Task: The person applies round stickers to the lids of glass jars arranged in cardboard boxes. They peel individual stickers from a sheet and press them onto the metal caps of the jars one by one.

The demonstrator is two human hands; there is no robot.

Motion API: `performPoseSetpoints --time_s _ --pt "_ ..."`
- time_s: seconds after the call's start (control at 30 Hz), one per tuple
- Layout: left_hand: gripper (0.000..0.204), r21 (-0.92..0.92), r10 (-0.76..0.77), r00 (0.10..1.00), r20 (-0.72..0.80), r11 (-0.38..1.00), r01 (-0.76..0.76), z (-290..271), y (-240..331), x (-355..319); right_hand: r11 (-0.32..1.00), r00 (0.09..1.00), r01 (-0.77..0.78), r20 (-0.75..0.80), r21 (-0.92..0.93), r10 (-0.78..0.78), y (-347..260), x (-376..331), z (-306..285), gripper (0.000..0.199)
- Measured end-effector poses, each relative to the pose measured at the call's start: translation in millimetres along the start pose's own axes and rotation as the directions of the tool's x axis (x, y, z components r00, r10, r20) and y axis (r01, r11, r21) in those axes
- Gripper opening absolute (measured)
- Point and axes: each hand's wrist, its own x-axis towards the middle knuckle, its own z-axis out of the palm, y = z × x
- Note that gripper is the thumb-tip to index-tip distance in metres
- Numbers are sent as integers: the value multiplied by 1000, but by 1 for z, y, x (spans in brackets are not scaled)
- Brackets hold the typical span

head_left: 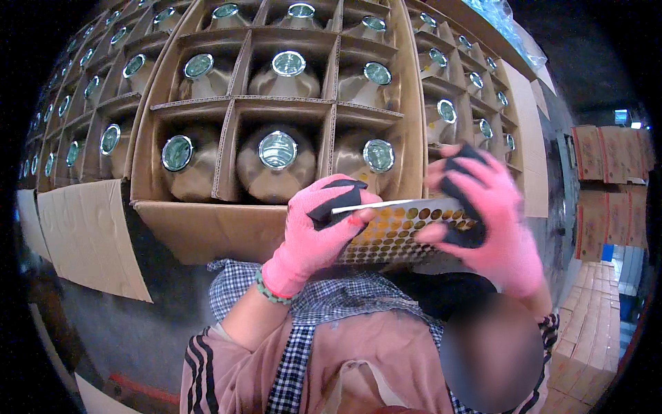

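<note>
My left hand (316, 224), in a pink glove with dark patches and bare fingertips, is closed on a sheet of round gold stickers (403, 231). The sheet's pale edge shows above my thumb. At the sheet's right end is my right hand (483, 214), gloved the same way and slightly blurred, its thumb and fingers spread apart. Whether it touches the sheet I cannot tell. Just beyond both hands stands an open cardboard box (276, 214) with dividers. Glass bottles (278, 152) stand upright in its cells, their round mouths facing up.
More divided boxes of bottles stand on the left (103, 148) and right (476, 103). A cardboard flap (93, 234) hangs at the left. Clear plastic (507, 27) lies at the far right. Stacked cartons (610, 186) rise at the right, with pale stacked boxes (586, 317) nearer.
</note>
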Motion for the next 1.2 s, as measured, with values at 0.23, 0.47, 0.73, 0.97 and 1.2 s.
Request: performPoseSetpoints --time_s 0.23,0.47,0.73,0.97,1.2 --pt "17 22 29 1000 8 999 -29 1 5 -5 997 999 41 0 65 -41 -1 5 25 19" --pt "20 -54 -28 998 -61 998 24 -2 6 -12 976 967 218 -127 -30 -220 -11 10 26 21" --pt "19 -299 -125 989 -74 949 97 2 4 -14 937 921 329 -176 -120 -347 -7 4 34 25" --pt "18 -517 -383 916 -116 811 274 9 0 -14 961 968 217 -165 174 -189 -15 17 14 16" --pt "36 194 -468 811 351 884 426 41 -22 -26 910 916 378 72 168 -394 -14 98 87 11"
